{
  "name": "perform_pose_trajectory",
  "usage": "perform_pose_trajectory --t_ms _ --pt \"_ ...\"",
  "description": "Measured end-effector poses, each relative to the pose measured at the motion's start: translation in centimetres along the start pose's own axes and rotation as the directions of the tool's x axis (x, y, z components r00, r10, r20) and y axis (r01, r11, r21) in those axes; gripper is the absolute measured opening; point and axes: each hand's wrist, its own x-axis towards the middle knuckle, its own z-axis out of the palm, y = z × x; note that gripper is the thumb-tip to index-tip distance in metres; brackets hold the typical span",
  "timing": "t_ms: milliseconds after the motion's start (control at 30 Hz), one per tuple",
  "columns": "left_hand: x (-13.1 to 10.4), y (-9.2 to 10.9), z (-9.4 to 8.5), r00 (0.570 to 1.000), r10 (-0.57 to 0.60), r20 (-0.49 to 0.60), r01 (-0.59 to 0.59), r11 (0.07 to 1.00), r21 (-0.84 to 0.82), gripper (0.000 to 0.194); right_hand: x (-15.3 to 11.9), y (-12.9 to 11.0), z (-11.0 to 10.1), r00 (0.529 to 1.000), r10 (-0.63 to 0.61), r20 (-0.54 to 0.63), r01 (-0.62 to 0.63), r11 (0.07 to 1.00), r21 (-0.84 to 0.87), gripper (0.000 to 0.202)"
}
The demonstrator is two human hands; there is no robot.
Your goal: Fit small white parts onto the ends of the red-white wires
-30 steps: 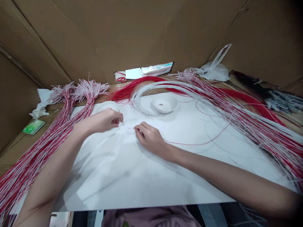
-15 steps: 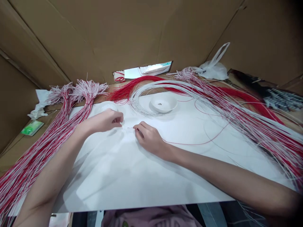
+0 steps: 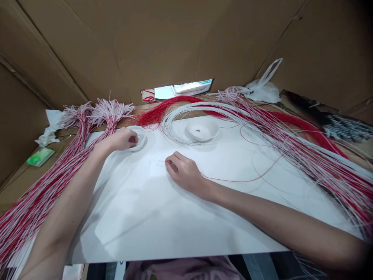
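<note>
My left hand (image 3: 123,139) reaches into a small white bowl (image 3: 142,142) at the left, its fingers curled inside the rim. Whatever those fingers pinch, if anything, is too small to make out. Over the middle of the white board, my right hand (image 3: 185,170) is closed on a thin red cord (image 3: 243,181). A short, fine end of it sticks out to the left of the fingertips, and the rest trails off to the right in a loose curve. A second white bowl (image 3: 208,134), with a small dark thing in it, stands behind my right hand.
Bundles of red and white cords (image 3: 60,175) lie along the left. A white coil (image 3: 171,116), red strands (image 3: 155,112) and more cords (image 3: 291,149) run across the back and right. Cardboard walls enclose the board (image 3: 131,233). A plastic bag (image 3: 264,90) sits at the back right.
My left hand has moved up and left, from near the tip of the cord to the left bowl. My right hand stays nearly in place, still holding the cord.
</note>
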Motion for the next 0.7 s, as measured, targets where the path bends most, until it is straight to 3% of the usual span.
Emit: perform_pose_trajectory --t_ms 233,433,600,700 --pt "-0.1 0.2 -0.3 1.0 0.014 0.015 -0.014 1.0 0.011 0.019 0.0 0.1 0.1 1.0 0.001 0.008 -0.001 1.0 -0.009 0.014" --pt "-0.9 0.6 -1.6 0.999 -0.004 -0.048 0.005 1.0 0.011 0.023 0.0 0.1 0.1 1.0 -0.003 0.01 0.003 1.0 -0.01 0.015" --pt "-2.6 3.1 -3.4 0.99 0.043 -0.132 -0.051 0.997 -0.055 0.023 0.0 0.0 0.0 1.0 0.0 0.011 0.0 1.0 -0.013 0.015" --pt "-3.4 5.2 -3.5 0.989 0.125 -0.085 -0.13 0.99 -0.052 0.018 0.0 0.0 0.0 1.0 0.001 0.01 -0.001 1.0 -0.013 0.015"
